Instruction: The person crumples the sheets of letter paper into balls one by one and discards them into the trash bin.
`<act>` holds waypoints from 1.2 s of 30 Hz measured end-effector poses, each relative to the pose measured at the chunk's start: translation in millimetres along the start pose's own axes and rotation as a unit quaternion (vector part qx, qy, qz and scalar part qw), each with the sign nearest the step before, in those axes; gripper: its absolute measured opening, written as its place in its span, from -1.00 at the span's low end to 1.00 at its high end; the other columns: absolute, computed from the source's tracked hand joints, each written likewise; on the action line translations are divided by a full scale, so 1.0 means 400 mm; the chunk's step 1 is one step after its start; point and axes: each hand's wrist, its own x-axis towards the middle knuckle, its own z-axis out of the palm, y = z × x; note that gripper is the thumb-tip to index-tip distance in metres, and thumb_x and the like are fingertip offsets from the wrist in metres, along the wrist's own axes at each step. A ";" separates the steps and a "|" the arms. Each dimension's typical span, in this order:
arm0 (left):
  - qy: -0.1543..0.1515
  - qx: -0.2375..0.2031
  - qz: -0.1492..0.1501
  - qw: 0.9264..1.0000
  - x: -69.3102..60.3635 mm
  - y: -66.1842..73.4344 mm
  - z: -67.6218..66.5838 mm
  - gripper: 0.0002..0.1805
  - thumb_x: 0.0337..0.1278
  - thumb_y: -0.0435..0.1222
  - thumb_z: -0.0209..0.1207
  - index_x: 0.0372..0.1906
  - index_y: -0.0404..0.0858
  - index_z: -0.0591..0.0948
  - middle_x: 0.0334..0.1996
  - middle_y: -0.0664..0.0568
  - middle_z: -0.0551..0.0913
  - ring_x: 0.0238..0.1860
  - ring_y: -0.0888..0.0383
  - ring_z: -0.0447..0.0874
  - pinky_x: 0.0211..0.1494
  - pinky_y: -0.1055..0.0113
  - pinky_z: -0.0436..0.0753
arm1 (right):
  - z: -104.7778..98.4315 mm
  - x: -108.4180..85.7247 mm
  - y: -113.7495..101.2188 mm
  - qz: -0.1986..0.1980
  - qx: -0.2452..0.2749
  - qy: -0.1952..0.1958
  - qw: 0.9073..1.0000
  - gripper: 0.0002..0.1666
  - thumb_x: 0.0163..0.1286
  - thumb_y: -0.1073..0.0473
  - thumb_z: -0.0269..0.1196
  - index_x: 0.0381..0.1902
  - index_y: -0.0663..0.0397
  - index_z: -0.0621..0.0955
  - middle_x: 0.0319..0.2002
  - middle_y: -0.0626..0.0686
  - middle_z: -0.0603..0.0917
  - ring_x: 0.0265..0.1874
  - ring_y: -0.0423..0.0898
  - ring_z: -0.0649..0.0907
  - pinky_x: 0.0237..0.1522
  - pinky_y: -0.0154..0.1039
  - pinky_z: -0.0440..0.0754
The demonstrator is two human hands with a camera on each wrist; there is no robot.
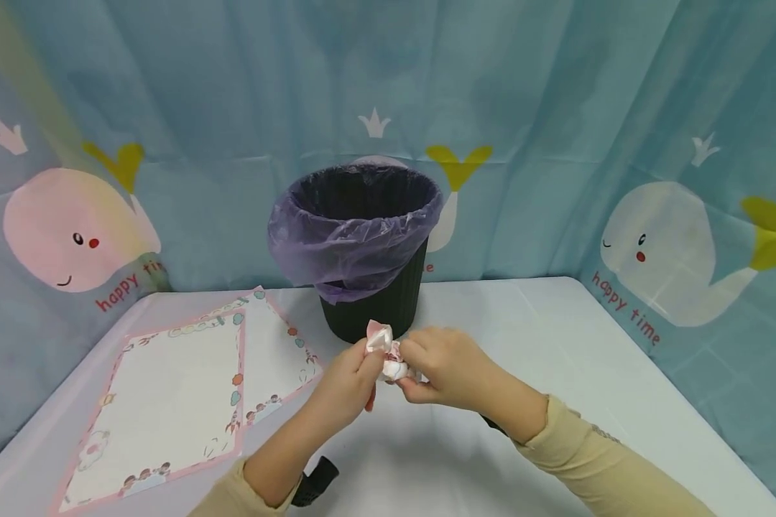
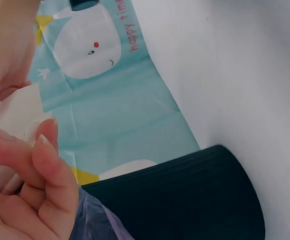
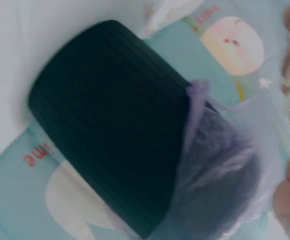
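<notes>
Just below the head view's centre, the left hand (image 1: pixel 344 386) and right hand (image 1: pixel 451 368) are pinching a crumpled paper (image 1: pixel 379 338) between them — its length is slanting from upper left to lower right, and the bin (image 1: pixel 368 314) is standing just above it in the frame.

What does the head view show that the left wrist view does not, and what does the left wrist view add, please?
Only the head view shows the tan sleeves, the pink whale on the curtain and the open mouth of the dark bin.

Only the left wrist view shows, close up, the bent fingers of the left hand that the head view largely hides.

Both show the two hands, including the right hand, the crumpled paper, the purple liner and the white table.
</notes>
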 end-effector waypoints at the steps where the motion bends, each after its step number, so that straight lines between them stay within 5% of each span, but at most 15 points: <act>1: -0.002 0.007 0.000 1.000 0.000 0.001 0.001 -0.73 0.42 -0.28 -0.19 -0.25 -0.32 0.50 -0.79 0.04 0.38 -0.75 0.13 0.32 -0.68 0.35 0.25 | 0.004 -0.002 0.002 -0.010 0.002 0.009 1.000 -0.81 0.27 0.15 0.02 -0.52 0.06 0.35 -0.62 -0.12 0.37 -0.68 -0.24 0.32 -0.67 -0.51 0.21; 5: -0.011 -0.013 -0.006 1.000 0.001 0.001 0.000 -0.72 0.44 -0.25 -0.16 -0.17 -0.35 0.51 -0.75 0.03 0.40 -0.73 0.13 0.36 -0.66 0.36 0.25 | 0.015 -0.015 0.008 -0.019 0.018 0.029 0.999 -0.74 0.38 0.14 -0.08 -0.52 0.07 0.35 -0.62 -0.11 0.37 -0.67 -0.23 0.33 -0.65 -0.51 0.24; 11: -0.030 -0.055 0.014 0.998 0.003 0.000 -0.020 -0.65 0.47 -0.24 -0.22 -0.03 -0.45 0.45 -0.71 -0.05 0.45 -0.68 0.08 0.44 -0.55 0.34 0.44 | 0.007 -0.025 0.010 0.042 0.001 0.011 0.999 -0.81 0.20 0.09 0.10 -0.43 0.11 0.41 -0.55 -0.07 0.43 -0.63 -0.21 0.37 -0.65 -0.48 0.31; 16: -0.051 -0.025 0.013 0.998 0.002 0.010 -0.029 -0.63 0.50 -0.21 -0.23 0.02 -0.42 0.45 -0.68 -0.03 0.46 -0.64 0.09 0.41 -0.55 0.33 0.39 | -0.004 -0.024 0.014 0.047 0.004 -0.001 0.999 -0.79 0.07 0.13 0.15 -0.38 0.11 0.41 -0.52 -0.08 0.43 -0.59 -0.21 0.38 -0.64 -0.49 0.31; 26: -0.030 0.022 0.014 0.999 -0.002 0.009 -0.018 -0.73 0.44 -0.23 -0.15 -0.17 -0.34 0.48 -0.71 0.03 0.42 -0.68 0.12 0.34 -0.64 0.36 0.27 | 0.000 -0.021 0.018 0.006 0.013 0.009 1.000 -0.88 0.15 0.17 0.09 -0.40 0.10 0.41 -0.53 -0.10 0.42 -0.61 -0.22 0.39 -0.63 -0.51 0.31; 32: -0.021 -0.075 0.000 0.997 -0.003 0.015 -0.022 -0.63 0.45 -0.18 -0.10 0.03 -0.44 0.43 -0.54 -0.01 0.51 -0.65 0.06 0.49 -0.54 0.32 0.49 | 0.004 -0.015 0.021 0.026 0.066 0.027 0.997 -0.94 0.20 0.25 0.02 -0.39 0.15 0.40 -0.52 -0.04 0.41 -0.57 -0.19 0.38 -0.57 -0.47 0.35; 36: -0.061 -0.131 -0.008 0.989 0.000 0.027 -0.036 -0.43 0.46 0.01 -0.20 0.09 -0.45 0.43 -0.36 -0.02 0.62 -0.64 0.10 0.57 -0.52 0.28 0.59 | 0.002 -0.008 0.028 0.028 0.127 0.047 0.990 -0.86 0.19 0.31 0.01 -0.26 0.21 0.43 -0.41 0.01 0.48 -0.47 -0.14 0.47 -0.43 -0.39 0.49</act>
